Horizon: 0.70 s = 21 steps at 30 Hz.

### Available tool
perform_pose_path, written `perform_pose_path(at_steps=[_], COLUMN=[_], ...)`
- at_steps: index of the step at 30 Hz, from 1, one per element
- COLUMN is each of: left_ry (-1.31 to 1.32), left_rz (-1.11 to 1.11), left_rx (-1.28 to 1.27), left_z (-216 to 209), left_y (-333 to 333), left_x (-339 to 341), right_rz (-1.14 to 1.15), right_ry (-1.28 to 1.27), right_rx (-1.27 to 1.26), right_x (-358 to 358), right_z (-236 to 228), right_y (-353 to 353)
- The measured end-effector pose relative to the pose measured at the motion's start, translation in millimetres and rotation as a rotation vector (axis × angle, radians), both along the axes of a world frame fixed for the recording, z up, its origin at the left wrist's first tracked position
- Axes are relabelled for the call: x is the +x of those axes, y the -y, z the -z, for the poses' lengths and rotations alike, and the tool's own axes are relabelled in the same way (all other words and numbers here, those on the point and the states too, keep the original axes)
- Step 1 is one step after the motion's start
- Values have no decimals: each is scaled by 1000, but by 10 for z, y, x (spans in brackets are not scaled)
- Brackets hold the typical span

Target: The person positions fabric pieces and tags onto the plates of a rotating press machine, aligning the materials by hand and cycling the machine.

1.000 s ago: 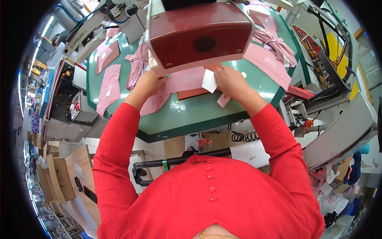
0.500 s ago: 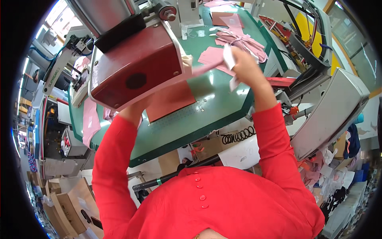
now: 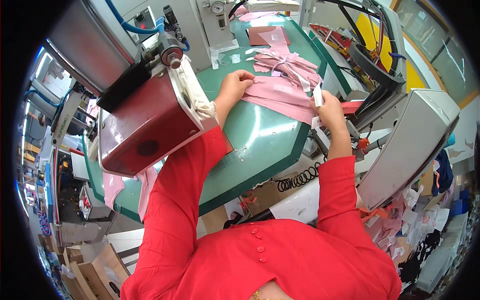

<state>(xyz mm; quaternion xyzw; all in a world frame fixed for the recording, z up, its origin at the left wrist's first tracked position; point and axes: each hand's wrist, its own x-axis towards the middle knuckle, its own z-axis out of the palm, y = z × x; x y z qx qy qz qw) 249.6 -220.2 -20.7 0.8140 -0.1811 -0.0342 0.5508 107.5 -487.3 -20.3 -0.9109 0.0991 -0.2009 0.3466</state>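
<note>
A pink fabric piece (image 3: 280, 95) lies spread over the far right part of the green table (image 3: 265, 127). My left hand (image 3: 232, 90) reaches past the red press head (image 3: 142, 125). Its thumb and fingertips close on the fabric's left end. At the other end, my right hand (image 3: 330, 111) is closed around a white paper strip (image 3: 318, 95) that sticks up from the fingers. The fabric's right edge reaches that hand; whether the fingers grip it too is hidden. Just beyond lies a bundle of pink pieces (image 3: 287, 65) tied round the middle.
A brownish-red board (image 3: 267, 35) with pink fabric on it lies farther back. More pink pieces (image 3: 112, 189) hang at the table's left edge. On the right stands a large grey machine housing (image 3: 412, 145). Clear plastic scraps (image 3: 225, 46) lie near the machine post.
My left hand has come out from under the press head and moved right to the pink fabric. My right hand has moved right and nearer. The pink piece now lies flat between them.
</note>
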Motion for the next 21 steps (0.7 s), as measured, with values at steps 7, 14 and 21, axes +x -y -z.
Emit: perform_pose_path(at_steps=[7, 14, 21], left_ry=[-69, 39, 234], left_rz=[-128, -90, -83], left_rx=[-592, -13, 326], left_z=[-451, -69, 78], left_y=[198, 50, 21], left_x=[26, 92, 32], right_rz=[77, 59, 61], right_ry=[305, 53, -96], right_rx=[136, 89, -12], right_x=[181, -7, -70], right_z=[-701, -234, -17], right_y=[-5, -105, -163])
